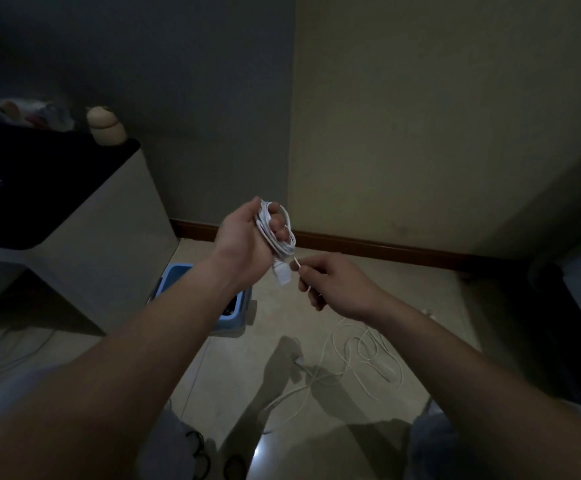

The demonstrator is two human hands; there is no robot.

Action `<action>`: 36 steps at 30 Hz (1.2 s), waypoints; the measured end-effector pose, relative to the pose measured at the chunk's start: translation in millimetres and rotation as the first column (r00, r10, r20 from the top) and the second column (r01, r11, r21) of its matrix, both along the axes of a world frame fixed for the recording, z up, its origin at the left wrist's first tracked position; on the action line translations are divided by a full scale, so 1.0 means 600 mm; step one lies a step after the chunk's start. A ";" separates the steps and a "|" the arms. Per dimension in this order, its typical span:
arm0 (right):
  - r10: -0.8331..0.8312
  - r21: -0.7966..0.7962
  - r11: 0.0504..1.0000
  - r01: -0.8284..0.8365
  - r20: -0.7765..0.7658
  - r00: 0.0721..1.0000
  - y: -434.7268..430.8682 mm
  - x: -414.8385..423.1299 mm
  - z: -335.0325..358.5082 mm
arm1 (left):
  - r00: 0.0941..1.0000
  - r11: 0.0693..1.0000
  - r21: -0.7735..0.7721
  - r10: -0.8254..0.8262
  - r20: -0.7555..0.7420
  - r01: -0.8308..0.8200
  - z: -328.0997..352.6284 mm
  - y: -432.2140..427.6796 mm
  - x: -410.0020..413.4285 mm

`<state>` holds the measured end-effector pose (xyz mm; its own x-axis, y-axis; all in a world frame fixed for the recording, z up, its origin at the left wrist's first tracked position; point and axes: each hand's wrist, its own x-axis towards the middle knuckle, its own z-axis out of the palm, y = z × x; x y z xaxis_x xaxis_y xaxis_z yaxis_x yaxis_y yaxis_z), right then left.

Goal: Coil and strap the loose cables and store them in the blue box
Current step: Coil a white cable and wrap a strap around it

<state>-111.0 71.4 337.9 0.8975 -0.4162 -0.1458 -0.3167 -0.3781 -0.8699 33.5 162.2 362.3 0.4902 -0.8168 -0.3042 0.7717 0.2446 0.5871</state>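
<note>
My left hand [247, 237] grips a coiled white cable [282, 237], its loops wound round my fingers and a white plug hanging below at my wrist. My right hand [337, 282] pinches the thin free end of that cable just beside the plug. The blue box [244, 306] stands on the floor below my left forearm, which hides most of it; something dark lies inside. A loose white cable [361, 355] lies tangled on the tiled floor under my right arm.
A white cabinet with a black top [84, 216] stands at the left, with a small beige jar [105, 128] on it. Black cable loops [199, 452] lie near my knees. Walls and a brown skirting board [386, 249] close the far side.
</note>
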 end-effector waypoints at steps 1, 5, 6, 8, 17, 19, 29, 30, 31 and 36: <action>0.016 -0.017 1.000 -0.016 0.000 1.000 0.004 -0.001 0.003 | 1.000 1.000 0.020 0.007 0.011 -0.007 -0.001 -0.003 -0.004; -0.040 0.147 0.989 0.036 0.028 0.999 0.018 0.004 0.006 | 0.995 0.991 0.111 0.064 0.081 -0.073 -0.005 -0.015 -0.019; -0.081 0.243 0.967 0.071 0.032 0.996 0.020 0.007 0.006 | 0.992 0.988 0.128 0.077 0.100 -0.090 -0.006 -0.017 -0.023; -0.133 0.409 0.905 0.115 0.016 0.991 0.023 0.009 0.007 | 0.987 0.981 0.148 0.102 0.126 -0.121 -0.006 -0.019 -0.030; 0.004 0.629 0.775 -0.060 0.089 0.996 0.010 0.003 0.015 | 0.986 0.974 0.161 0.150 0.069 -0.160 0.003 -0.016 -0.025; 0.027 0.585 0.807 -0.085 0.107 0.994 0.010 0.002 0.012 | 0.987 0.974 0.163 0.152 0.049 -0.158 0.004 -0.013 -0.023; -0.117 0.129 0.986 0.102 0.114 0.987 0.007 0.013 -0.004 | 0.993 0.982 0.166 0.101 -0.054 -0.091 -0.009 -0.009 -0.028; -0.139 0.043 0.990 0.135 0.116 0.983 0.006 0.014 -0.006 | 0.993 0.983 0.163 0.095 -0.064 -0.084 -0.013 -0.008 -0.030; -0.157 -0.038 0.986 0.163 0.115 0.981 0.006 0.015 -0.008 | 0.993 0.984 0.162 0.090 -0.073 -0.077 -0.018 -0.007 -0.030; -0.228 -0.325 0.911 0.253 0.114 0.967 0.009 0.027 -0.014 | 0.992 0.986 0.150 0.085 -0.096 -0.070 -0.030 -0.008 -0.032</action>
<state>-95.1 76.6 329.4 0.7667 -0.6340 0.1011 -0.3758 -0.5709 -0.7300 14.5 157.7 344.3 0.5105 -0.7209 -0.4687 0.8113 0.2233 0.5402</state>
